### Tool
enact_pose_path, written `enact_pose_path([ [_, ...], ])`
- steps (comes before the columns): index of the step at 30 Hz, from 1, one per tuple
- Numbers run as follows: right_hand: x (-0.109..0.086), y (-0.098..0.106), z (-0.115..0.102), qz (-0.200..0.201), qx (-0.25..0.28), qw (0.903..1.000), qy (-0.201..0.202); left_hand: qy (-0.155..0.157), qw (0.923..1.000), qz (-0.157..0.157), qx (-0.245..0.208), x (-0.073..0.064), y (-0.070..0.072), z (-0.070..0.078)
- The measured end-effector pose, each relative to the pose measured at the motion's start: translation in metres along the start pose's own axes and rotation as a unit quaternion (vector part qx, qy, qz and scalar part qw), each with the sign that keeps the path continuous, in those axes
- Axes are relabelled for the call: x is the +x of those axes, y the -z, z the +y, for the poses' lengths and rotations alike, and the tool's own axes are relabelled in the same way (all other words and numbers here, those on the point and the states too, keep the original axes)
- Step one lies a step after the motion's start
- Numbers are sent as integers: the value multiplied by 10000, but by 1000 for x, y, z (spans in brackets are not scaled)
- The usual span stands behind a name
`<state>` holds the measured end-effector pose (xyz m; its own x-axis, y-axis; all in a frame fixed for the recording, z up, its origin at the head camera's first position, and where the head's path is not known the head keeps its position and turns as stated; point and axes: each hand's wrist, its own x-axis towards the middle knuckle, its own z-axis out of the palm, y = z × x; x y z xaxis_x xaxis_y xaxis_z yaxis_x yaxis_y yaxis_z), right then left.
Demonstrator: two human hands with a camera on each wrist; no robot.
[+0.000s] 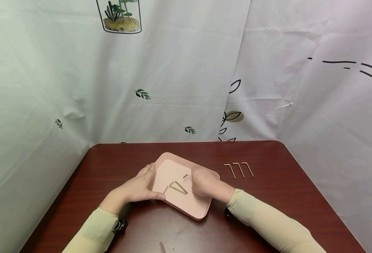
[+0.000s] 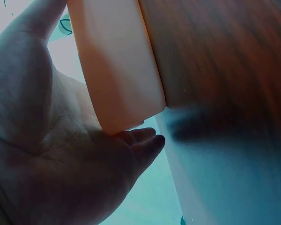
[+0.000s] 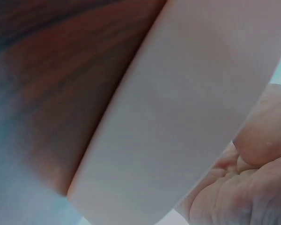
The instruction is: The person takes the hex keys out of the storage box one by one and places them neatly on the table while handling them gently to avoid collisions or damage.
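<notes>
A shallow pink tray (image 1: 190,207) lies at an angle on the table. My left hand (image 1: 140,186) holds its left corner, thumb on the near rim and fingers along the outer side; the tray's wall (image 2: 117,61) also fills the middle of the left wrist view. Over the tray's right part, my right hand (image 1: 205,182) has its fingers curled round a brass-coloured hex key (image 1: 185,176), whose bent end shows past the fingers. Two more hex keys (image 1: 181,187) lie crossed inside the tray. In the right wrist view, the tray wall partly hides the curled fingers (image 3: 267,129).
Three similar hex keys (image 1: 241,170) lie side by side on the dark red table (image 1: 122,154), right of the tray. A small dark strip (image 1: 162,247) shows at the near edge. White printed curtains (image 1: 179,70) hang behind and beside the table.
</notes>
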<state>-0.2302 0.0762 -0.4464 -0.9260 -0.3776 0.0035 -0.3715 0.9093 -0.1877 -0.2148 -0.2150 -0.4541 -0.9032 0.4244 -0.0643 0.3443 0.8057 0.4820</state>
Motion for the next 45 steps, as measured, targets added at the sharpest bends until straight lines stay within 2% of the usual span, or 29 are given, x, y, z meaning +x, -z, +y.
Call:
enact_pose_path([
  [4, 0, 5, 0, -111, 194, 9992, -332, 4, 10000, -2, -2, 0, -1, 0],
  [7, 0, 8, 1, -173, 318, 9984, -440, -8, 10000, 1, -7, 0, -1, 0],
  [19, -3, 13, 9, 93, 302, 9994, 160, 12, 9999, 12, 116, 1, -2, -1],
  [31, -9, 19, 16, 360, 587, 9973, 257, 7, 10000, 28, 26, 0, 0, 0],
  [45, -14, 24, 27, 454, 693, 9963, 243, -10, 10000, 11, -4, -2, 0, 0],
])
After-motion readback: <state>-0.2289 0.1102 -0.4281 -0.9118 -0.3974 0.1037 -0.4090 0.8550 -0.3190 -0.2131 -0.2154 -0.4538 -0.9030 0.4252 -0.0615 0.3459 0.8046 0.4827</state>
